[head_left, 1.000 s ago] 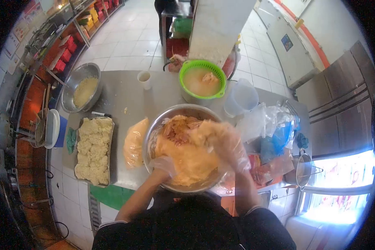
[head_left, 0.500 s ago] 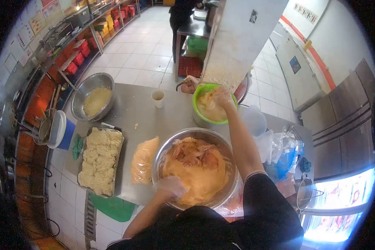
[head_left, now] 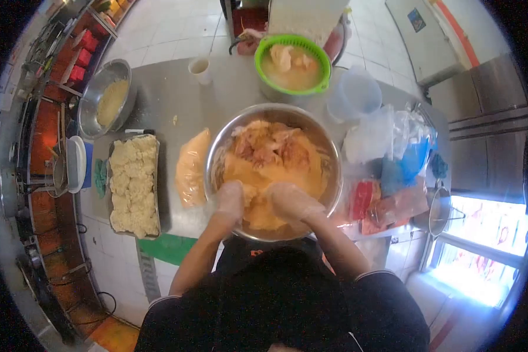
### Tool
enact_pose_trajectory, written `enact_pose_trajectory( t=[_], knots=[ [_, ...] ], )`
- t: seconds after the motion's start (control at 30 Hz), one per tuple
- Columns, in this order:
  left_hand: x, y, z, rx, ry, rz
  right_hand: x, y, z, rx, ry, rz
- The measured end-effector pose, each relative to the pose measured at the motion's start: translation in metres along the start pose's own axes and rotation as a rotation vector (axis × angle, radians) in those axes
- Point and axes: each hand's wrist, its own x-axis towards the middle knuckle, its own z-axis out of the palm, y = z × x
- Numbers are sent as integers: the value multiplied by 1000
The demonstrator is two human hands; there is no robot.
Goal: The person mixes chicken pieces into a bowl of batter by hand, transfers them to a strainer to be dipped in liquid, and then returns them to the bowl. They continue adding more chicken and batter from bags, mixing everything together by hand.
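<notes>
A large steel bowl (head_left: 217, 136) holds orange breading flour (head_left: 305, 176). Raw-looking, partly coated meat pieces (head_left: 276, 144) lie at its far side. My left hand (head_left: 230, 198), in a clear glove, reaches into the flour at the near left. Opposite it at the near right is my right hand (head_left: 295, 202), gloved too and dusted with flour. Between them sits a flour-covered lump (head_left: 251, 195), probably a meat piece. The fingers of both hands are buried or blurred, so their grip is hidden. Beyond the bowl, a green basket (head_left: 325, 82) holds pale pieces in cloudy liquid.
Left of the bowl lie a bag of orange flour (head_left: 192, 170) and a tray of breaded pieces (head_left: 134, 188). A second steel bowl (head_left: 88, 111) and a cup (head_left: 200, 70) stand farther back. At right are a translucent tub (head_left: 355, 94), plastic bags (head_left: 372, 138) and a strainer (head_left: 439, 211).
My right hand has come back from the green basket into the flour bowl. My left hand remains at the bowl's near left. The view has tilted down.
</notes>
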Motion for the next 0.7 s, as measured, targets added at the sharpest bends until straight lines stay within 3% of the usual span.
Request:
enact_pose_trajectory(
  t=[0.03, 0.13, 0.23, 0.33, 0.43, 0.53, 0.63, 0.7],
  knots=[
    [7, -11, 9, 136, 66, 87, 1, -11, 6, -110, -36, -11],
    [15, -2, 15, 41, 80, -77, 10, -24, 41, -193, -16, 10],
    [3, 12, -5, -55, 109, -81, 6, -25, 41, -275, -180, 69],
    [16, -12, 47, 41, 279, 40, 0, -15, 8, -226, -266, 73],
    [1, -1, 25, -26, 320, 94, 15, 15, 47, -72, -209, 113],
    [-8, 8, 10, -48, 247, 16, 4, -2, 8, -108, -341, 81],
    [-11, -3, 15, 46, 340, 198, -14, -19, -35, -24, -426, 300],
    [-23, 10, 0, -46, 302, 155, -29, 0, -26, 105, -176, 248]
  ],
)
